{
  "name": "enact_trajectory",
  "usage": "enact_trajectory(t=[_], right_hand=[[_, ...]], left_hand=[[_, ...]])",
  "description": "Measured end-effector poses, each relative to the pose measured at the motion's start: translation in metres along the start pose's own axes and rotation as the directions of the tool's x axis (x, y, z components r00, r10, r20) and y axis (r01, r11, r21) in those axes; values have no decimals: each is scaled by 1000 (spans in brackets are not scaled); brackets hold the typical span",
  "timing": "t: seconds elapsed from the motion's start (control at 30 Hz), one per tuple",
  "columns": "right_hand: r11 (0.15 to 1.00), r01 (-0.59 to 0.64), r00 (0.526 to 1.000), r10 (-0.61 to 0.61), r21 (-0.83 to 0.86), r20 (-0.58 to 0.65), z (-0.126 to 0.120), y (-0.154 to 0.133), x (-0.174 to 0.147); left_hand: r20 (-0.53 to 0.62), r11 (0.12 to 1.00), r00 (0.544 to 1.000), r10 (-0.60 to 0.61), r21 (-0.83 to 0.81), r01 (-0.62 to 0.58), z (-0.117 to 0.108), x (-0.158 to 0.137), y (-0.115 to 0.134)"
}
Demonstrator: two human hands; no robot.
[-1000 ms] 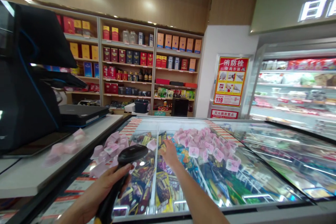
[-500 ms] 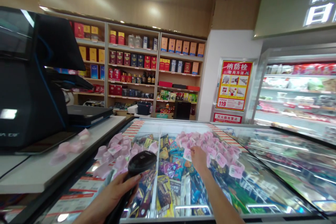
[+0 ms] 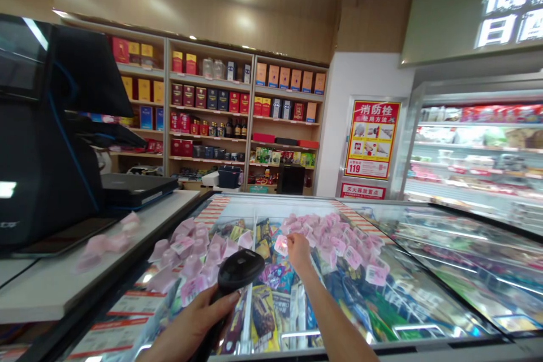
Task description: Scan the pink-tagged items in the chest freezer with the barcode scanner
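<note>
My left hand [image 3: 207, 317] is wrapped round the handle of a black barcode scanner [image 3: 241, 268], its head tilted up toward the right. In my right hand [image 3: 299, 250] a small pink cup [image 3: 281, 245] with a printed label is pinched, held over the glass top of a chest freezer. A bright reddish glow lies on that label. Behind and right of this hand spreads a heap of similar pink cups [image 3: 348, 246]. Another group of pink cups [image 3: 190, 251] lies left of the scanner, some on their sides, one with a barcode label showing.
Colourful frozen packets [image 3: 265, 317] show through the freezer glass. On the left, a white counter [image 3: 55, 288] carries a black checkout terminal [image 3: 46, 141] and several pink cups [image 3: 108, 243]. Shelves of boxes [image 3: 207, 96] stand behind, with a lit refrigerated display [image 3: 475, 153] at right.
My right hand has moved left with the pink cup, closer to the scanner. The scanner has shifted slightly right, and a reddish glow now shows on the label.
</note>
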State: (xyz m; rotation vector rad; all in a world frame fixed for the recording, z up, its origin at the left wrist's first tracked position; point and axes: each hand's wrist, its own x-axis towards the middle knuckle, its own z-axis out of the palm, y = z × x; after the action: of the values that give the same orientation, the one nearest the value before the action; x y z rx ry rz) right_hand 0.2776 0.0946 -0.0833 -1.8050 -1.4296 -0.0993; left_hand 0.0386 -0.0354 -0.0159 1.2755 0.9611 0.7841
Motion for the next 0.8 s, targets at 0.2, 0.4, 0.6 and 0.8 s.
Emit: enact_trajectory(t=[0.2, 0.4, 0.6, 0.8], right_hand=[[998, -49, 998, 48, 30, 29, 12, -10, 2], [998, 19, 998, -23, 59, 66, 31, -41, -3], [988, 105, 986, -119, 117, 121, 63, -82, -5], [956, 232, 965, -250, 177, 83, 45, -73, 3]], left_hand=[[-66, 999, 998, 16, 37, -14, -6, 1, -5], [-199, 1000, 980, -16, 6, 18, -20, -1, 2], [-281, 1000, 960, 2, 25, 5, -31, 0, 5], [-267, 999, 964, 1, 41, 10, -31, 3, 6]])
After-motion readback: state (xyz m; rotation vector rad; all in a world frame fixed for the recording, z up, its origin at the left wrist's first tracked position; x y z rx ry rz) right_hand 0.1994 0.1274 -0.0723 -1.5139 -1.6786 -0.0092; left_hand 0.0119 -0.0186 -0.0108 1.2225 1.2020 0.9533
